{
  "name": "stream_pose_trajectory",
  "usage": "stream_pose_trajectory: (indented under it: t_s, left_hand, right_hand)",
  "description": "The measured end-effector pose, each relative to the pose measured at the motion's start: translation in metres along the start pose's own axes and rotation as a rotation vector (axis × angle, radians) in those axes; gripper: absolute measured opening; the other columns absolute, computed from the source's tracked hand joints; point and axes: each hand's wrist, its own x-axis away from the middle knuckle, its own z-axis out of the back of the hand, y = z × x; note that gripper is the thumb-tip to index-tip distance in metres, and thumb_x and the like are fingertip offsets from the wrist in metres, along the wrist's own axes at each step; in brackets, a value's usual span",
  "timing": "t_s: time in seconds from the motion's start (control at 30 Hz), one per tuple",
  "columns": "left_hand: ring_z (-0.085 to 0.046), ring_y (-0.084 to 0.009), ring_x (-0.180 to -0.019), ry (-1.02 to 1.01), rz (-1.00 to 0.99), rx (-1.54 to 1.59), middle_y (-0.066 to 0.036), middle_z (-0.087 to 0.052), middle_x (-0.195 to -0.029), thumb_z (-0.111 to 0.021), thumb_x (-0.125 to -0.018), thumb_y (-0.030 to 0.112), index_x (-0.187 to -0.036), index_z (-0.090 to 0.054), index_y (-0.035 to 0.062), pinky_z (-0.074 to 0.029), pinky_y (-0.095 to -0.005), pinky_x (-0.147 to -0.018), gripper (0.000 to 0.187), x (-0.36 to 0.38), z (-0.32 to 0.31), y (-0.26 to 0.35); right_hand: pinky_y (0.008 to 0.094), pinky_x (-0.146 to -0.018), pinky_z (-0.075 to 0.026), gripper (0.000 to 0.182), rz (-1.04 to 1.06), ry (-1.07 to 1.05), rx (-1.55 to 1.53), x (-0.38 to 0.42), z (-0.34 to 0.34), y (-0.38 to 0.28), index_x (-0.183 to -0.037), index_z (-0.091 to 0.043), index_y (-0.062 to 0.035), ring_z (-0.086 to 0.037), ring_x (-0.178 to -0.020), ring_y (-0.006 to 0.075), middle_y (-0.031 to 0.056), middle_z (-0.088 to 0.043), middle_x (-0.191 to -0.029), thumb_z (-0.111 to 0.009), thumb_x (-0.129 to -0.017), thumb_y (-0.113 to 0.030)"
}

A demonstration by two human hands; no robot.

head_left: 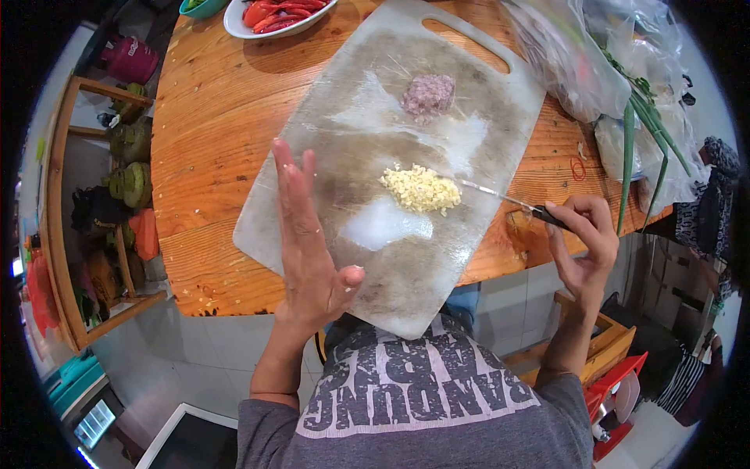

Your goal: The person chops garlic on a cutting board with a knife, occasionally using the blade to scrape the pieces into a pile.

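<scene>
A worn white cutting board [328, 172] lies at a slant on the wooden table. On it sits a heap of finely chopped pale yellow garlic [422, 190]. Farther up the board is a small mound of minced pinkish-purple shallot [429, 95]. My right hand [582, 242] grips the black handle of a knife [500, 195], whose thin blade reaches to the right side of the garlic. My left hand [303, 242] is raised over the board's left side, fingers stretched out and thumb apart, holding nothing. Small bits cling to its skin.
A white bowl of red chillies [277, 17] stands at the table's far edge beside a teal bowl [205, 8]. Clear plastic bags [578, 62] and green onion stalks [644, 125] lie at the right. A wooden shelf [58, 211] stands left of the table.
</scene>
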Motion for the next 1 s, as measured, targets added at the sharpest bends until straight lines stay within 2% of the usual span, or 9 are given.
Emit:
stream_pose_trajectory:
  t_s: [0.13, 0.17, 0.27, 0.37, 0.57, 0.77, 0.97, 1.0]
  left_hand:
    - [-0.011, -0.045, -0.154, -0.042, -0.051, -0.193, -0.028, -0.003, -0.166, -0.033, -0.086, 0.087, -0.163, 0.001, 0.0098, -0.012, -0.0585, -0.121, 0.114, 0.003, 0.002, -0.005]
    - [-0.012, -0.0449, -0.154, -0.038, -0.052, -0.202, -0.028, -0.004, -0.166, -0.032, -0.086, 0.087, -0.163, 0.001, 0.0098, -0.011, -0.0587, -0.121, 0.114, 0.002, 0.005, -0.009]
    - [-0.013, -0.0439, -0.154, -0.005, -0.022, -0.137, -0.027, -0.006, -0.166, -0.031, -0.087, 0.087, -0.163, -0.002, 0.0095, -0.012, -0.0597, -0.121, 0.113, 0.001, 0.017, -0.019]
    - [-0.018, -0.0431, -0.153, -0.026, 0.029, -0.085, -0.027, -0.006, -0.167, -0.031, -0.088, 0.085, -0.163, -0.003, 0.0087, -0.013, -0.0593, -0.121, 0.111, 0.0, 0.017, -0.014]
    - [-0.028, -0.0429, -0.149, -0.018, 0.005, -0.042, -0.026, -0.007, -0.167, -0.031, -0.088, 0.086, -0.163, -0.004, 0.0085, -0.019, -0.0555, -0.121, 0.111, -0.004, 0.017, -0.01]
    - [-0.03, -0.0429, -0.148, 0.005, 0.041, -0.002, -0.026, -0.008, -0.166, -0.032, -0.089, 0.083, -0.163, -0.005, 0.0076, -0.029, -0.0532, -0.119, 0.109, -0.005, 0.017, -0.007]
    - [-0.027, -0.0421, -0.15, 0.033, 0.095, 0.018, -0.027, -0.01, -0.166, -0.031, -0.091, 0.081, -0.162, -0.007, 0.0064, -0.029, -0.0514, -0.119, 0.106, -0.006, 0.018, -0.002]
    - [-0.026, -0.0418, -0.15, 0.028, 0.109, 0.014, -0.027, -0.011, -0.166, -0.03, -0.091, 0.082, -0.162, -0.007, 0.0062, -0.026, -0.0533, -0.12, 0.106, -0.006, 0.018, -0.001]
  right_hand:
    - [0.0324, -0.069, -0.045, 0.038, 0.11, -0.248, 0.063, -0.024, 0.017, 0.019, -0.107, -0.077, -0.0064, -0.056, -0.082, 0.0237, 0.0071, -0.06, -0.09, -0.073, -0.071, 0.002]
    - [0.0363, -0.075, -0.045, 0.035, 0.094, -0.278, 0.061, -0.027, 0.017, 0.022, -0.107, -0.077, -0.008, -0.056, -0.084, 0.025, 0.0068, -0.06, -0.09, -0.073, -0.072, 0.0]
    - [0.0402, -0.084, -0.043, 0.034, 0.291, -0.371, 0.096, -0.049, 0.019, 0.028, -0.106, -0.077, -0.0102, -0.055, -0.086, 0.0267, 0.0065, -0.061, -0.092, -0.073, -0.073, -0.002]
    - [0.0418, -0.09, -0.04, 0.033, 0.322, -0.42, 0.056, -0.061, 0.011, 0.037, -0.106, -0.077, -0.0115, -0.055, -0.09, 0.0273, 0.0061, -0.061, -0.093, -0.074, -0.074, -0.004]
    - [0.04, -0.09, -0.041, 0.033, 0.408, -0.42, 0.005, -0.095, -0.014, 0.037, -0.106, -0.077, -0.0122, -0.055, -0.095, 0.0261, 0.0045, -0.061, -0.094, -0.072, -0.075, -0.004]
    - [0.0395, -0.091, -0.041, 0.032, 0.474, -0.403, -0.034, -0.114, -0.031, 0.034, -0.106, -0.077, -0.0131, -0.055, -0.095, 0.0258, 0.0039, -0.061, -0.096, -0.072, -0.076, -0.005]
    - [0.0405, -0.091, -0.04, 0.031, 0.416, -0.393, 0.013, -0.101, -0.015, 0.031, -0.105, -0.077, -0.0136, -0.056, -0.094, 0.0249, 0.0034, -0.061, -0.095, -0.073, -0.075, -0.005]
    - [0.0407, -0.091, -0.04, 0.032, 0.398, -0.379, 0.012, -0.096, -0.014, 0.034, -0.105, -0.077, -0.0138, -0.056, -0.094, 0.0247, 0.0033, -0.061, -0.095, -0.074, -0.075, -0.005]
